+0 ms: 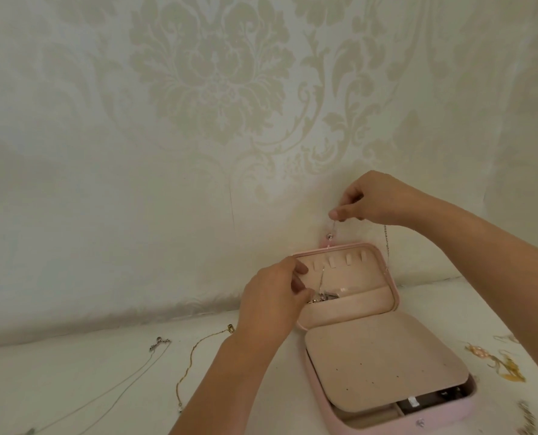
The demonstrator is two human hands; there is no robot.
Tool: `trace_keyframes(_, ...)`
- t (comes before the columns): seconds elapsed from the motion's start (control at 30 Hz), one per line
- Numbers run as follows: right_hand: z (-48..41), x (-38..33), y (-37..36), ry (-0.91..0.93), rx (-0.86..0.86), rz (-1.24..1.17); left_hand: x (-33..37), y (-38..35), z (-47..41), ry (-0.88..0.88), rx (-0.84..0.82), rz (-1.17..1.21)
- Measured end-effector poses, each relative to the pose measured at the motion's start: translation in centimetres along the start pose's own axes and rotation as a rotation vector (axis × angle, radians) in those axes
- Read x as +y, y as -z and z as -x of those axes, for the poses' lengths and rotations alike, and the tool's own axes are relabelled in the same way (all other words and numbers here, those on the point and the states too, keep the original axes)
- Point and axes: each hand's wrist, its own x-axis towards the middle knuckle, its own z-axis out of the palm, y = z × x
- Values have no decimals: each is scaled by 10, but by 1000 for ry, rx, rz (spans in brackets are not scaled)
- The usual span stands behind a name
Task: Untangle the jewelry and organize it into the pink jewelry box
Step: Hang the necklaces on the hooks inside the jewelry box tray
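Necklace chain runs between your hands: your right hand pinches its upper end above the pink jewelry box lid, your left hand pinches it by the lid pocket, probably to hang it on a hook.

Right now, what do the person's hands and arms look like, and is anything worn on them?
The left hand and right hand are bare: no gloves, rings, bracelets or watch visible. Both forearms are uncovered as far as the picture edge, with no sleeve in view.
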Motion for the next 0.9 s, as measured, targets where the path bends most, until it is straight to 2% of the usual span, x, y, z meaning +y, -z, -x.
trace_keyframes(0.1,-1,-3,-4,40,-15,-139,0,-2,0,6,20,52)
trace_keyframes(0.27,-4,-13,-15,141,-72,-295,2,1,-1,47,202,295)
trace_keyframes(0.43,-7,-35,-13,300,-199,-282,9,10,-8,74,165,600)
trace_keyframes(0.5,-10,-44,-11,335,-254,-220,9,11,-9,90,124,720)
trace_keyframes(0.57,-13,-47,-4,329,-275,-69,7,9,-9,118,135,741)
trace_keyframes(0.63,-15,-43,7,271,-247,120,3,7,-9,144,169,734)
trace_keyframes(0.7,-13,-35,22,151,-231,198,1,5,-9,158,192,743)
trace_keyframes(0.73,-11,-32,29,88,-253,114,0,5,-9,157,195,745)
trace_keyframes(0.77,-10,-28,36,35,-282,-75,0,4,-9,151,194,744)
trace_keyframes(0.83,-8,-21,46,-37,-322,-603,0,1,-9,138,190,737)
trace_keyframes(0.9,-7,-15,51,-49,-319,-950,0,-2,-9,119,188,700)
